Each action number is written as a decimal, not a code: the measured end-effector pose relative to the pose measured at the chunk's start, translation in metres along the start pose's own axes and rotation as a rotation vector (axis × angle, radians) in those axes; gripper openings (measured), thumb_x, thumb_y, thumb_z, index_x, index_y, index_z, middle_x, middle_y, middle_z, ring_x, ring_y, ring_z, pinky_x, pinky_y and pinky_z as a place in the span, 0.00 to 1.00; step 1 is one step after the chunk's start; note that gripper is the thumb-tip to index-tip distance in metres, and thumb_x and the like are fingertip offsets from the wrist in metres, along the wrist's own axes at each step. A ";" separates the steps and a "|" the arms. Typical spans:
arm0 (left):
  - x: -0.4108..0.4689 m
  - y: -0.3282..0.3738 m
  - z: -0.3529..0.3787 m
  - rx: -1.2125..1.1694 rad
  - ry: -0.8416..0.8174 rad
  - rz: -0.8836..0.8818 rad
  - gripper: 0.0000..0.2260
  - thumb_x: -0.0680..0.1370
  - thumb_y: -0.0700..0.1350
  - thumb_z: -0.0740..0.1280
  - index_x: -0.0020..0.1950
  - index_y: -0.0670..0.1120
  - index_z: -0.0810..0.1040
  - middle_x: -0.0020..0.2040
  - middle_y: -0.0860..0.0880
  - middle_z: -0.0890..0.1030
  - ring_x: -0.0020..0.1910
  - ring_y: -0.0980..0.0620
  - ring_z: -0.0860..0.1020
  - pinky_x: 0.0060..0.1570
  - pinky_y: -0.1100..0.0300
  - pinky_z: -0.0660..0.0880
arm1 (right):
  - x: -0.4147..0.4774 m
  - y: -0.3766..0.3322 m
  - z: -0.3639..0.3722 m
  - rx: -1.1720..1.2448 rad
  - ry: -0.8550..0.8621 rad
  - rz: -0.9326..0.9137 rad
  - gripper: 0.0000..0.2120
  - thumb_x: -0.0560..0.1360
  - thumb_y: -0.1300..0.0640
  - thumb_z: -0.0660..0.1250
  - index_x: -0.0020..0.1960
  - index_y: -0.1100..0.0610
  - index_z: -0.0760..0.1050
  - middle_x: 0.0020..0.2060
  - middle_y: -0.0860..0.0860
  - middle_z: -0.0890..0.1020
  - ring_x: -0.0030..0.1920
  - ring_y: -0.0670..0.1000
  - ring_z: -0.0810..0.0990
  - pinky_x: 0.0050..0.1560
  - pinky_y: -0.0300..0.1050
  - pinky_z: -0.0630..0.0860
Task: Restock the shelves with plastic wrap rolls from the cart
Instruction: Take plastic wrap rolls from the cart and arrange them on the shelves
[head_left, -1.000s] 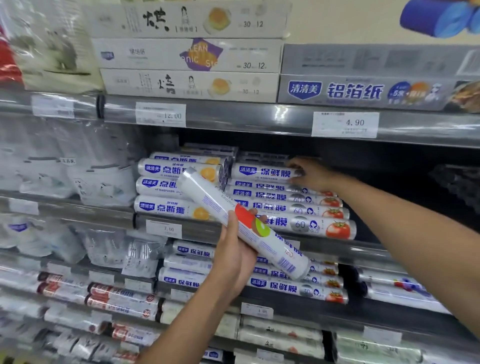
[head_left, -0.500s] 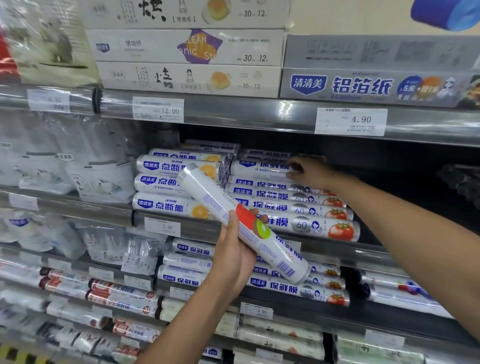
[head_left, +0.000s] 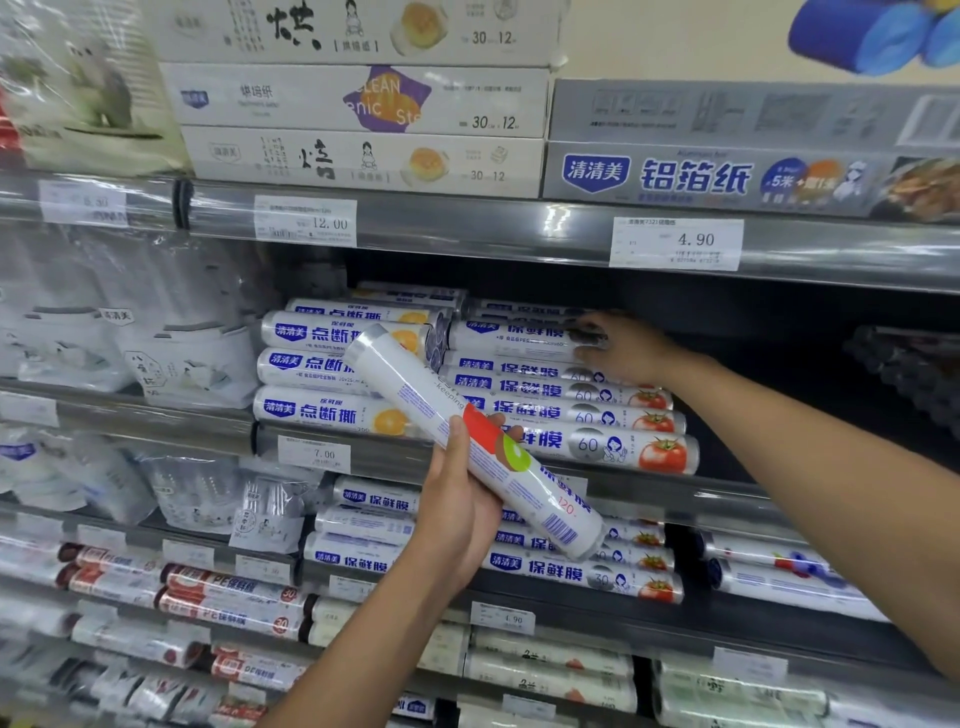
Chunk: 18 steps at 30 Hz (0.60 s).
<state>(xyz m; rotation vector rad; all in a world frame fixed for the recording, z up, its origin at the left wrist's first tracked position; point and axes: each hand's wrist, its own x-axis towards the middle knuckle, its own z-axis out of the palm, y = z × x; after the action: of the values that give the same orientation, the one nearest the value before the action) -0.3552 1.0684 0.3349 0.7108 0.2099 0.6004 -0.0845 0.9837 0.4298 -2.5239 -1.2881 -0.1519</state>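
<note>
My left hand (head_left: 457, 514) grips a white plastic wrap roll (head_left: 415, 395) with a red and green fruit print, held slanted in front of the shelves. My right hand (head_left: 623, 353) reaches into the middle shelf and rests on the right end of the top roll (head_left: 514, 338) of a stack of tomato-printed wrap rolls (head_left: 597, 415); whether the fingers close around it I cannot tell. Beside that stack lies a pile of orange-printed rolls (head_left: 311, 374). The cart is out of view.
The grey shelf rail (head_left: 467, 234) above carries price tags reading 12.00 and 4.90. Baking paper boxes (head_left: 363, 98) and foil boxes (head_left: 727, 176) sit on top. Dark open space (head_left: 779, 364) lies right of the tomato stack. Lower shelves hold more rolls (head_left: 571, 571) and bagged goods (head_left: 104, 338).
My right hand has slid slightly down along the end of the top tomato roll. The left hand keeps the slanted roll almost still. The camera has tipped a little upward.
</note>
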 end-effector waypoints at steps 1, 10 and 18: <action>0.000 0.000 0.001 -0.007 -0.003 -0.003 0.30 0.78 0.56 0.65 0.78 0.47 0.67 0.64 0.41 0.80 0.62 0.44 0.82 0.60 0.46 0.79 | -0.005 -0.004 -0.003 0.006 0.012 0.003 0.26 0.78 0.45 0.68 0.73 0.50 0.69 0.69 0.52 0.76 0.67 0.56 0.75 0.66 0.50 0.72; -0.005 -0.002 0.029 0.027 -0.092 -0.065 0.27 0.78 0.59 0.63 0.75 0.51 0.69 0.67 0.41 0.81 0.67 0.44 0.80 0.66 0.40 0.77 | -0.097 -0.074 -0.035 0.289 0.072 -0.190 0.07 0.79 0.47 0.68 0.56 0.44 0.80 0.50 0.37 0.82 0.50 0.36 0.79 0.49 0.34 0.74; -0.006 -0.028 0.077 0.065 -0.338 -0.193 0.33 0.80 0.63 0.59 0.80 0.46 0.64 0.72 0.38 0.77 0.70 0.41 0.77 0.69 0.40 0.74 | -0.174 -0.075 -0.049 0.310 -0.093 -0.087 0.25 0.78 0.38 0.66 0.72 0.45 0.70 0.62 0.37 0.78 0.58 0.37 0.77 0.57 0.31 0.73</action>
<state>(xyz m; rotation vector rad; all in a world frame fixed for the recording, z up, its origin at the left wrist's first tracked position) -0.3187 1.0062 0.3737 0.8328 -0.0170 0.2842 -0.2452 0.8750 0.4531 -2.2370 -1.3408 0.1387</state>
